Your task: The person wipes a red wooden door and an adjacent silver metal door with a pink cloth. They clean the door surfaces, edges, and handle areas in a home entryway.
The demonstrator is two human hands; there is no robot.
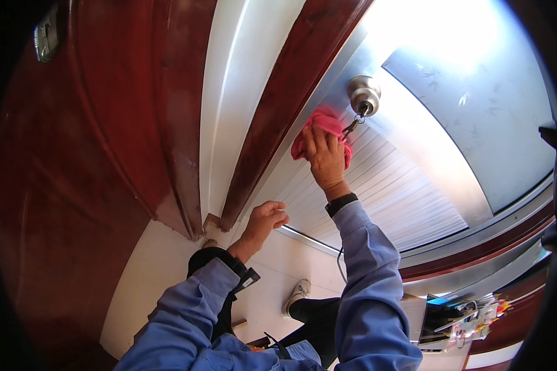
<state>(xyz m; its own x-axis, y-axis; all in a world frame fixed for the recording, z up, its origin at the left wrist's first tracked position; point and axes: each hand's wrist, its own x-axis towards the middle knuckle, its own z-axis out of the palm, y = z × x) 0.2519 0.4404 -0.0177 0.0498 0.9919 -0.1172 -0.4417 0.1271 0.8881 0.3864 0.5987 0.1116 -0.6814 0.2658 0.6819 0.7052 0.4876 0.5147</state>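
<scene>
My right hand (326, 157) presses a pink-red cloth (325, 121) flat against the metal door (306, 178), just below and left of its round doorknob (364, 95). Folds of the cloth stick out around my fingers. A key (364, 110) sits in the knob's lock, and a ring with a metal clip (351, 127) hangs from it, close beside the cloth. Lower and to the left, my left hand (262, 226) hovers in the air with its fingers loosely curled, and nothing shows in it. The cloth hides part of the door's ribbed lower panel (390, 185).
Dark red wooden door framing (278, 106) and a pale strip (236, 92) run along the door's left. A red door (74, 208) with a metal lock plate (46, 37) is at far left. Cluttered items (464, 320) stand lower right. My shoe (298, 297) is on the tiled floor (260, 297).
</scene>
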